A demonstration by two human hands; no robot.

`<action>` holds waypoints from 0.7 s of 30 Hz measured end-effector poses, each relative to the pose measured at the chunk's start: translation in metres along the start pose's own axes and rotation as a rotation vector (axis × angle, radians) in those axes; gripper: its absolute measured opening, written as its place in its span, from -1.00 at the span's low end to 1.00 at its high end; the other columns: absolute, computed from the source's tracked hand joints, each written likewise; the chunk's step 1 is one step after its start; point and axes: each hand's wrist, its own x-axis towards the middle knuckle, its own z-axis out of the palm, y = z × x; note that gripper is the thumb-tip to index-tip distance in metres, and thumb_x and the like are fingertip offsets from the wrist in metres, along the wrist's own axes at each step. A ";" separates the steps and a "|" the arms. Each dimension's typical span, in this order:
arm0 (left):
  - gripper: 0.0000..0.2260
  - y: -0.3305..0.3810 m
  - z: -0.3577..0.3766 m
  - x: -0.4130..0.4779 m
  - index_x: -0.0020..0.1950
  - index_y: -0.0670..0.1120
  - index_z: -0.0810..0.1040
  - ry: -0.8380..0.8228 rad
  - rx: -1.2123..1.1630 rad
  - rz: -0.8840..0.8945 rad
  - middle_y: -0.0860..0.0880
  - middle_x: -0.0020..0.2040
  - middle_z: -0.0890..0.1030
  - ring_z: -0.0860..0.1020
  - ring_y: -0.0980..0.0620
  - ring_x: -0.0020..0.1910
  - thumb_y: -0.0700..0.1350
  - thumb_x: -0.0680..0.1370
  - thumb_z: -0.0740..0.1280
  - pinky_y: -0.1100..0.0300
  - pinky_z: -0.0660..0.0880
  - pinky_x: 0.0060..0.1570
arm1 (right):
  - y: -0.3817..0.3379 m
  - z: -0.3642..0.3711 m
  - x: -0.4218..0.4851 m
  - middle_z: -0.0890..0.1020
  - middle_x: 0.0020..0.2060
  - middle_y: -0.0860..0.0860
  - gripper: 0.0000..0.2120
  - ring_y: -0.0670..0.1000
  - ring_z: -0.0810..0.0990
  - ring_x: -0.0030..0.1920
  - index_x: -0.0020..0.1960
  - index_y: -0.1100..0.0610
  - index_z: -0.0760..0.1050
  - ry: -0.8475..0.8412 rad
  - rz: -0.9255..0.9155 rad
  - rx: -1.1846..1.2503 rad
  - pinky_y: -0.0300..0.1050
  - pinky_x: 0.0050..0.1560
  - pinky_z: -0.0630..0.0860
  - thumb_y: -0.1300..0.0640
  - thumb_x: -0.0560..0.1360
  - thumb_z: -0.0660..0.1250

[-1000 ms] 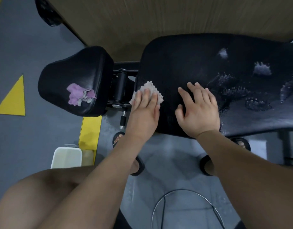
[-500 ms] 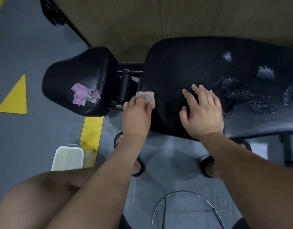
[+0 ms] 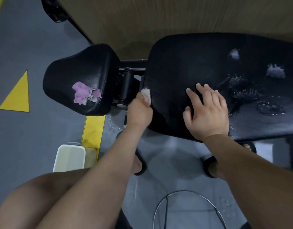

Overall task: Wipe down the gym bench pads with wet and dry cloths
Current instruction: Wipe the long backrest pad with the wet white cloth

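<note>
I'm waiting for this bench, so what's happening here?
A person is wiping it down. The left hand grips a pale cloth against the end edge of the long pad, while the right hand rests flat on that pad. Further right, wet patches lie on it, not yet wiped. A purple cloth lies on the small pad.

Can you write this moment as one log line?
step: wipe long pad edge | left hand: grips pale cloth | right hand: flat on long pad | purple cloth: on small pad
</note>
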 end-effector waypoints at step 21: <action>-0.64 -0.017 0.007 0.033 0.46 0.03 0.49 -0.101 -0.461 0.124 0.09 0.25 0.65 0.58 0.13 0.28 -0.03 0.65 0.22 -0.03 0.47 0.38 | 0.000 -0.001 0.003 0.44 0.47 0.11 -0.46 0.13 0.31 0.53 0.48 0.04 0.44 -0.035 0.018 -0.020 0.12 0.56 0.17 -0.02 0.52 0.21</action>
